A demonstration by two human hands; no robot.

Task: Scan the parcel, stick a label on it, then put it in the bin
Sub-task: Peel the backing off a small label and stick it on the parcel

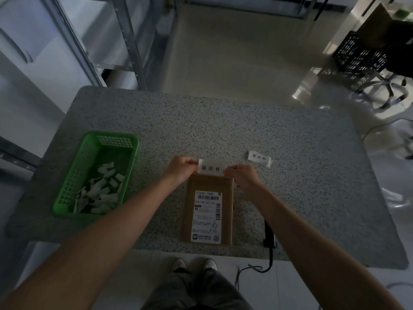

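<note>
A flat brown parcel (209, 182) with a white shipping label lies on the speckled table (223, 126), near its front edge. Just above the parcel's far end, both hands hold a white label (211, 168) printed with three characters. My left hand (182, 168) pinches its left end and my right hand (243, 177) pinches its right end. The label's lower edge overlaps the parcel's far edge; I cannot tell whether it touches. A black scanner (269, 236) lies at the front edge, to the right of the parcel, partly hidden by my right forearm.
A green basket (73, 182) with several crumpled white paper strips stands at the table's left. A small stack of the same white labels (260, 158) lies right of my hands. Metal shelving stands at the far left, a black crate (357, 54) and a chair base at the far right.
</note>
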